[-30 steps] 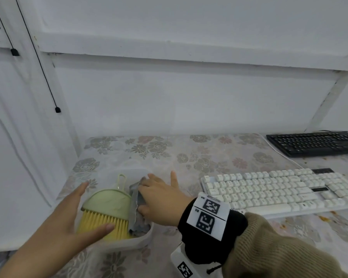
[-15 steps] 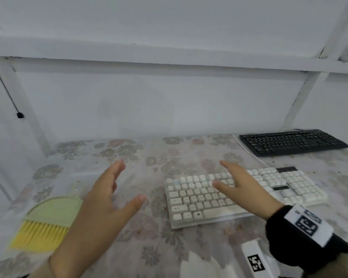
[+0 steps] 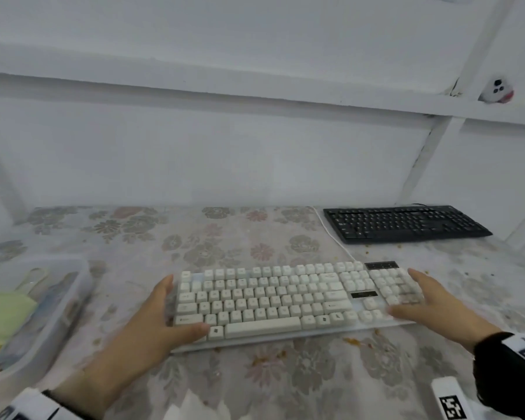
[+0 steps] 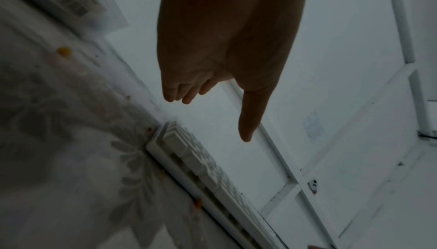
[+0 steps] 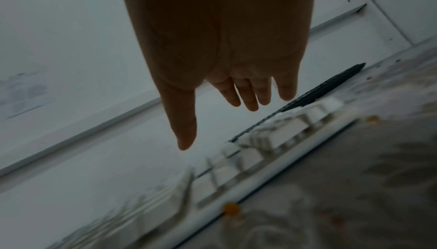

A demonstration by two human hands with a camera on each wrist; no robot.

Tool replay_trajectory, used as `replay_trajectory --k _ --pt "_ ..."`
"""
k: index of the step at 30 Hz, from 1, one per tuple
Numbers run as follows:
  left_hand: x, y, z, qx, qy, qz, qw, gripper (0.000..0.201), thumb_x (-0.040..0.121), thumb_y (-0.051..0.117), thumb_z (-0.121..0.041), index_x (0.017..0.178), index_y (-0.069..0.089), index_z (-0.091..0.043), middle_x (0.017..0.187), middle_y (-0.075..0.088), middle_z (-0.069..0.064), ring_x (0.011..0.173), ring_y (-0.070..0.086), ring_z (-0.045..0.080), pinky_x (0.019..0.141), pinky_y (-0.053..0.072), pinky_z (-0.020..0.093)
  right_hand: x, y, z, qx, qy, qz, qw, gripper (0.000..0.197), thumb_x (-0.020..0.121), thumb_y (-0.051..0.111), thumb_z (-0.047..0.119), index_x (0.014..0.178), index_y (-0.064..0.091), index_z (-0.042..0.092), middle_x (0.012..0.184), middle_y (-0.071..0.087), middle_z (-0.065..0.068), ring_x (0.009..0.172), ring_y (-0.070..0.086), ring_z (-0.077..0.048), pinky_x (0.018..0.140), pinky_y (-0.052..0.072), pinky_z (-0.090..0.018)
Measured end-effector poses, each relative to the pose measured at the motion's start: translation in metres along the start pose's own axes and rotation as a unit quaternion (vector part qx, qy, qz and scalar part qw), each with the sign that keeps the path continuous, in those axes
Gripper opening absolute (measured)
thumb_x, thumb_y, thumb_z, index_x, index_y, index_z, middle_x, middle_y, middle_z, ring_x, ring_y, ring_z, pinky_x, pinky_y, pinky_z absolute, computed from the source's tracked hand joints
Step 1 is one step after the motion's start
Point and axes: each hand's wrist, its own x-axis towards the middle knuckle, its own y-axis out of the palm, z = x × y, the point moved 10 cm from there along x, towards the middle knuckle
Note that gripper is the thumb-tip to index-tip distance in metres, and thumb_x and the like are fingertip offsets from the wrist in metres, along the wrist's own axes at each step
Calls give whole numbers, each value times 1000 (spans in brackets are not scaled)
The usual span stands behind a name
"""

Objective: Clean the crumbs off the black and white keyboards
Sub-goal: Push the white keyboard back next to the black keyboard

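Observation:
A white keyboard (image 3: 285, 298) lies across the middle of the flowered table. My left hand (image 3: 164, 316) is at its left end, fingers straight along the edge and thumb over the front corner keys. My right hand (image 3: 422, 301) hovers at its right end over the number pad, fingers straight. Neither hand holds anything. In the wrist views both palms hang open above the white keyboard (image 4: 201, 161) (image 5: 272, 141). A black keyboard (image 3: 403, 223) sits at the back right; its edge (image 5: 331, 86) shows past my right fingers. Orange crumbs (image 3: 350, 341) lie along the white keyboard's front edge.
A clear plastic tub (image 3: 58, 316) at the left edge holds a green brush with yellow bristles (image 3: 0, 316). A white cable (image 3: 334, 237) runs from the white keyboard toward the back wall. More crumbs (image 3: 367, 251) dot the cloth before the black keyboard.
My right hand left the tub and both hands swung right to the two ends of the white keyboard. The view panned right, so the tub sits at the left edge.

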Motion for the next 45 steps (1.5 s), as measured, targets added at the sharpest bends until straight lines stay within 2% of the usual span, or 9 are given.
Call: replay_trajectory --k 4,8,11,18,25,29,37,41,45 --pt "4 17 9 -51 -11 11 999 114 23 96 -47 125 47 -29 122 64 -8 99 67 3 83 51 21 18 -3 -35 -1 30 48 998 143 37 89 56 151 15 12 154 24 -3 138 30 -21 105 29 -31" --pt "4 22 5 -34 18 -11 999 70 58 88 -1 105 48 -35 92 73 -19 82 66 -10 63 48 6 31 3 -47 41 23 82 996 85 65 85 21 137 40 15 128 56 3 111 57 -12 85 45 -23" --pt "1 21 5 -29 31 -19 999 75 59 86 4 113 50 -33 99 65 -36 90 64 -12 67 47 3 36 5 -45 54 -5 89 995 60 69 82 8 118 51 20 109 65 6 93 64 -5 69 46 -16" --pt "3 15 14 -46 34 -23 998 97 38 86 -33 128 53 -29 116 69 -16 106 66 3 94 49 29 35 0 -39 75 -15 74 994 45 73 79 3 85 43 28 89 55 17 79 55 2 59 38 -13" --pt "17 -12 15 -24 15 -57 998 88 27 82 -33 111 55 -40 101 70 -28 92 68 -3 78 52 20 44 6 -17 89 -38 71 993 43 71 80 4 99 56 25 95 66 11 75 66 -2 57 44 -6" --pt "28 -43 14 -26 -19 -91 995 93 22 84 -31 110 55 -32 97 72 -15 92 67 5 76 48 24 64 22 12 94 -63 69 991 47 69 81 2 105 57 23 95 70 7 70 66 5 57 46 -8" --pt "62 -88 25 -5 -57 -153 987 85 62 86 4 134 44 -11 102 57 -5 89 55 13 84 40 28 113 58 61 75 -90 84 990 40 70 81 3 99 58 18 88 65 12 74 59 5 53 39 -2" --pt "84 -99 29 20 -74 -147 986 91 36 94 -21 117 51 -13 116 63 4 101 60 22 97 45 39 136 64 69 71 -76 94 990 36 71 80 0 95 56 13 86 64 8 73 58 -1 51 38 -3" --pt "107 -101 24 10 -68 -136 988 114 17 88 -30 124 52 -11 113 64 4 104 60 24 98 45 41 151 66 72 53 -66 88 993 42 72 81 8 93 45 14 86 54 11 89 55 -15 75 41 -20"
